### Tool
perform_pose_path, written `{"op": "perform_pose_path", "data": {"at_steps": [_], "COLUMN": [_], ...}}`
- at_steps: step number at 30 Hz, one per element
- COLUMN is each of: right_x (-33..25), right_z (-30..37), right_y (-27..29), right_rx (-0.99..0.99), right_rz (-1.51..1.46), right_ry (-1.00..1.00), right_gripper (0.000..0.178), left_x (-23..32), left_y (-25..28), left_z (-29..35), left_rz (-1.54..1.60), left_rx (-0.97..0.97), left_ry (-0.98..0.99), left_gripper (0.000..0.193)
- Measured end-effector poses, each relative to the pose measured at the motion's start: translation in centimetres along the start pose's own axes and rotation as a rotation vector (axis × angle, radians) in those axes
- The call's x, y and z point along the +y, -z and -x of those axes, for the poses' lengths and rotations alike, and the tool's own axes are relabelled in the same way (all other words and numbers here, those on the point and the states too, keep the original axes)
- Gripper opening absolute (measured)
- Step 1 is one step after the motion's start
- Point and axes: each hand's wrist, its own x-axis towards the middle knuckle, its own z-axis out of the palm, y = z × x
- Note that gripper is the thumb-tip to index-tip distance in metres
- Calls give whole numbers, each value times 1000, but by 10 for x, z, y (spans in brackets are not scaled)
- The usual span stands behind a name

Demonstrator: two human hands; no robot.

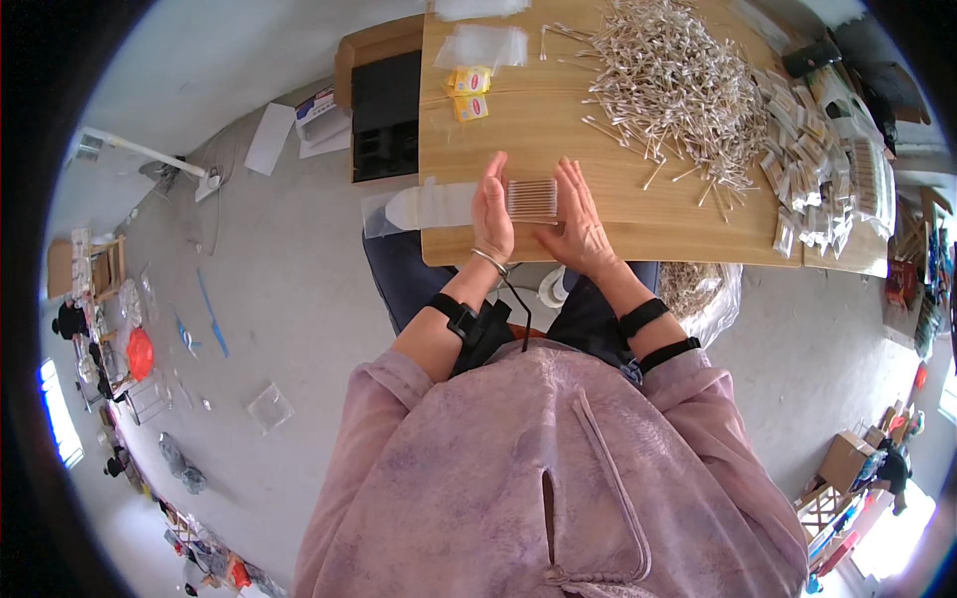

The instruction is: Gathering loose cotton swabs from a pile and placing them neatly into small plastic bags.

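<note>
On the wooden table point(638, 237), a flat row of cotton swabs point(532, 200) lies between my two palms, near the front edge. My left hand point(493, 211) stands on its side, fingers stretched, against the left ends of the swabs. Opposite it, my right hand point(580, 221) is flat and straight-fingered at the right ends, its thumb spread toward me. Both hands are open and neither wraps round the swabs. Clear plastic bags point(439, 206) lie just left of my left hand and overhang the table's left edge.
A large heap of loose cotton swabs point(678, 90) covers the far right. Small filled packs point(812, 169) are piled at the right edge. Yellow packets point(470, 95) and clear sleeves point(483, 47) lie at the far left. A cardboard box with a black inside point(387, 115) adjoins the table.
</note>
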Motion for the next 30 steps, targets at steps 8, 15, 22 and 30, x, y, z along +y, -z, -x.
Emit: {"op": "perform_pose_path", "data": {"at_steps": [8, 15, 22, 30], "right_x": [7, 2, 17, 0], "right_z": [3, -13, -11, 9], "right_y": [-9, -28, -36, -15], "right_rx": [25, 306, 262, -151], "right_rz": [-83, -339, -430, 458], "right_ry": [-60, -147, -127, 35], "right_gripper": [79, 49, 48, 69], "left_x": [7, 3, 2, 6], "left_y": [-5, -10, -15, -9], "left_z": [-1, 1, -1, 0], "left_rz": [-162, -207, -237, -183], "left_rx": [-16, -29, -51, -46], "left_ry": [-73, -76, -75, -71], "left_gripper": [75, 78, 77, 77]}}
